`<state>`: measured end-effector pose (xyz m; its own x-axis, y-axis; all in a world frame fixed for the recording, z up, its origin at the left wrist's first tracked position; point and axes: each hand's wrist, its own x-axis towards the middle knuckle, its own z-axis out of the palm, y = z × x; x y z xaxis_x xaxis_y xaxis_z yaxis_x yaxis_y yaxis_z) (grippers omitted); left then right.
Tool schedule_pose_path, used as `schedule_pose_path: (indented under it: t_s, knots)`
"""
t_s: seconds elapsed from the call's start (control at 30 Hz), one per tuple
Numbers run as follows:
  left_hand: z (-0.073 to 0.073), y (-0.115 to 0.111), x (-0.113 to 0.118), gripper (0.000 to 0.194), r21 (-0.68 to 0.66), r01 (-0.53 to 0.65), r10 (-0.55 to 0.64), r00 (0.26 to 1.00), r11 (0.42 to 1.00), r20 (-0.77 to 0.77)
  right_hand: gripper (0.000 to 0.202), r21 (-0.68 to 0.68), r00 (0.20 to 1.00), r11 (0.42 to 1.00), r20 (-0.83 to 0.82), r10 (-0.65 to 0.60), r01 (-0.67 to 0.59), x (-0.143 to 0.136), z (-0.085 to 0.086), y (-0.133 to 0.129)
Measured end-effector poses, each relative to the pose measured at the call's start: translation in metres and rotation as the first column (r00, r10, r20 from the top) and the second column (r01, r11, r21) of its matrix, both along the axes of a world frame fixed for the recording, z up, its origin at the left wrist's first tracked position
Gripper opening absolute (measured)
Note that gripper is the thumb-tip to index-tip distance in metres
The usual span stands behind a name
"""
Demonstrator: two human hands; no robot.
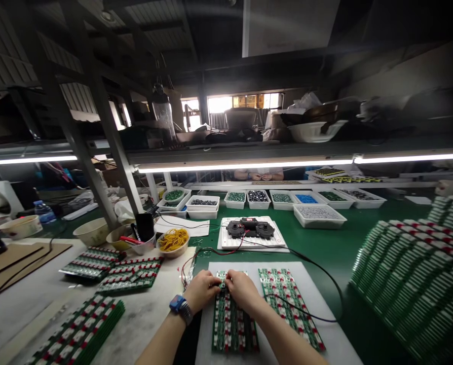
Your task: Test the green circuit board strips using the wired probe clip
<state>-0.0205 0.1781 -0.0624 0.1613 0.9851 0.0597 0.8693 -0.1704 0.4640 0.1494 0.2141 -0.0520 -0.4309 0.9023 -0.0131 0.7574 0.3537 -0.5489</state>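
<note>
My left hand (202,290), with a blue band (180,305) at its wrist, is over the far end of a green circuit board panel (234,324). My right hand (242,290) meets it there from the other side. Both hands have thumb and fingers pinched together around a small dark part at the panel's top; the fingertips hide what exactly each one grips. Rows of white and red components cover the panel, which lies on a pale board (205,344). A second such panel (289,304) rests just to the right, with a black cable across it.
Tall stacks of panels (409,268) rise at the right. More panels (80,332) lie on the left. White trays (319,217) of small parts line the back, behind a black twin-reel device (251,229). A bowl of yellow rubber bands (174,241) sits left. A person's hands (262,176) show beyond.
</note>
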Motion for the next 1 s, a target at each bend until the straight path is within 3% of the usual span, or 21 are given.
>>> schedule_pose_path:
  t_s: [0.3, 0.5, 0.8, 1.0]
  knots:
    - [0.007, -0.013, 0.008, 0.024, 0.127, -0.039, 0.039, 0.999, 0.991, 0.006, 0.018, 0.009, 0.994, 0.999, -0.103, 0.034, -0.033, 0.007, 0.005, -0.005]
    - [0.012, 0.0, 0.007, 0.025, 0.178, -0.079, 0.073, 0.997, 0.981, 0.04, 0.019, -0.023, 0.986, 0.999, -0.163, 0.02, -0.024, 0.006, 0.011, 0.014]
    - [-0.006, 0.011, 0.002, 0.025, 0.089, -0.115, 0.106, 0.989, 0.989, 0.106, 0.02, -0.021, 0.991, 1.0, -0.135, 0.016, -0.019, 0.002, 0.004, 0.017]
    - [-0.006, 0.014, -0.001, 0.025, 0.037, -0.077, 0.075, 0.994, 0.996, 0.074, 0.018, -0.013, 0.996, 1.0, -0.081, 0.022, -0.023, 0.002, 0.005, 0.017]
